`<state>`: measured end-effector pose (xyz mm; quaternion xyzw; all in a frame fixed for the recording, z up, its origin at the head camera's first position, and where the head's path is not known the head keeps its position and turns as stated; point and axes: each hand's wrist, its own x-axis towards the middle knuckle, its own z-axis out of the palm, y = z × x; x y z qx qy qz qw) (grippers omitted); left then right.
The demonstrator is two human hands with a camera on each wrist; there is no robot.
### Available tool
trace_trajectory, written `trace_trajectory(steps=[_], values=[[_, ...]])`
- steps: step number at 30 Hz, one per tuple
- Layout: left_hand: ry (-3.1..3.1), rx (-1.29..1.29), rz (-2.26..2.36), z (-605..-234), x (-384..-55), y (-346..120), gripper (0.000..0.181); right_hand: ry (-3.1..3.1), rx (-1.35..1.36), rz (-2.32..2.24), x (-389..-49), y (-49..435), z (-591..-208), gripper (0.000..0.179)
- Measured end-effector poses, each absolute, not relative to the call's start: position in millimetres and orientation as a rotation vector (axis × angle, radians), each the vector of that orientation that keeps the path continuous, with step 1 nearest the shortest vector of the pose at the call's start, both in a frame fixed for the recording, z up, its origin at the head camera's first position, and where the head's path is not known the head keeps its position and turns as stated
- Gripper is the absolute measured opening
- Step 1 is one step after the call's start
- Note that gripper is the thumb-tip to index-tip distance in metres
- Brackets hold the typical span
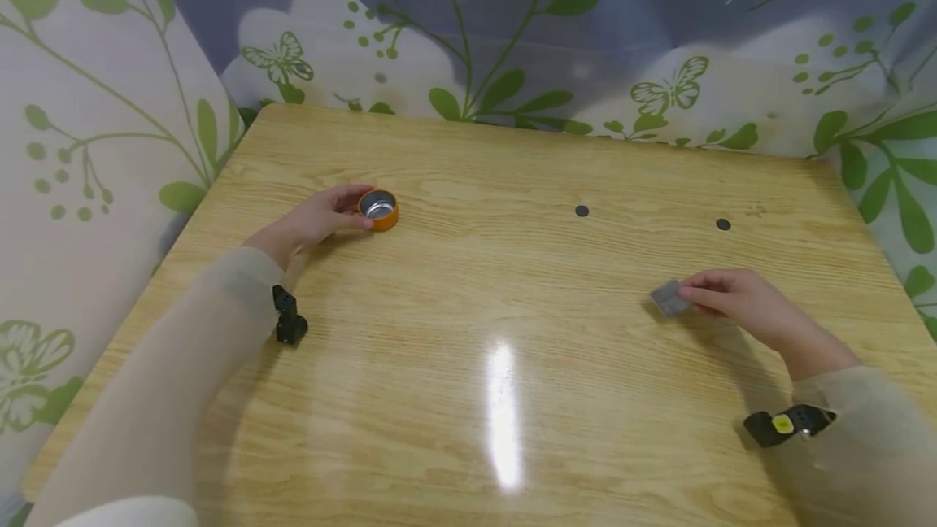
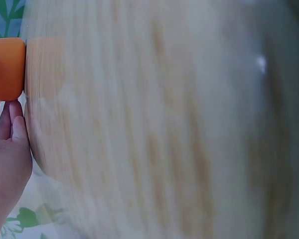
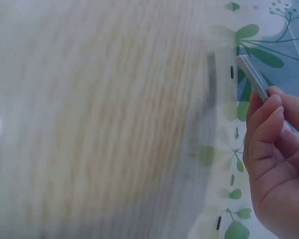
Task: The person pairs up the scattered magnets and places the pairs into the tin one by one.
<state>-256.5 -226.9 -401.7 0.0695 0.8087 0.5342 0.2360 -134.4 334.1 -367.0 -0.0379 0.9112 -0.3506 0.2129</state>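
Note:
On the left of the table stands a small orange cup (image 1: pixel 390 220) with a shiny metal inside. My left hand (image 1: pixel 320 218) grips it from the left, thumb at the near side and fingers round the far side. In the left wrist view the cup's orange wall (image 2: pixel 9 69) is upright against the wood surface. Over at the right, my right hand (image 1: pixel 748 305) pinches a thin, flat, grey square piece (image 1: pixel 668 298) by its right edge. The piece is tilted above the table, its shadow below. From the right wrist view its narrow edge (image 3: pixel 252 74) shows between thumb and fingers.
Two small black discs (image 1: pixel 581 211) lie apart on the wooden table (image 1: pixel 454 267), beyond my right hand. A leaf-patterned cloth (image 1: pixel 512 39) hangs behind the far edge and along the left side. Black wrist cameras (image 1: pixel 289 320) sit on both sleeves.

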Motion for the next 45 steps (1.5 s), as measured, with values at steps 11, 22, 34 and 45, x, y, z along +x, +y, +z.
trace_trajectory(steps=[11, 22, 34, 45], values=[[2.233, 0.201, 1.436, -400, -255, -226, 0.070, 2.350, -0.022, -1.285, -142, 316, -376, 0.048], [2.227, 0.181, 1.439, -403, -257, -226, 0.071, 2.342, -0.038, -1.323, -152, 297, -372, 0.048], [2.238, 0.174, 1.429, -406, -259, -229, 0.073, 2.326, -0.052, -1.376, -163, 276, -376, 0.042], [2.234, 0.167, 1.425, -404, -258, -229, 0.072, 2.218, -0.020, -1.536, -169, 255, -376, 0.043]])
